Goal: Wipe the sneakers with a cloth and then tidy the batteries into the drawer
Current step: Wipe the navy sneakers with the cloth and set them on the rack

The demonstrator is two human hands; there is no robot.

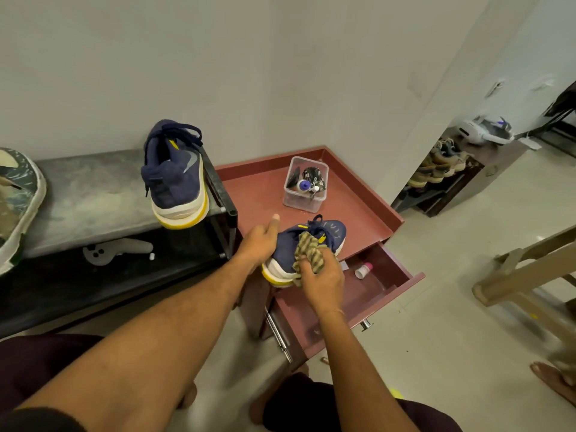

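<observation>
A navy sneaker [330,233] with a white and yellow sole lies on the maroon cabinet top [258,194]. My left hand [260,243] holds its heel side, thumb raised. My right hand [322,275] grips a striped tan cloth [307,249] and presses it on the sneaker's side. The second navy sneaker [174,176] stands heel-out on the dark shoe rack [93,188] to the left. Below, the drawer [386,285] is pulled open with a small white and pink bottle [363,270] inside. No batteries can be made out.
A clear plastic tub [305,185] with small items stands at the back of the cabinet top. Another shoe [17,201] sits at the rack's left end. A wooden stool [530,275] is on the right. A second shoe rack [442,169] lines the far wall.
</observation>
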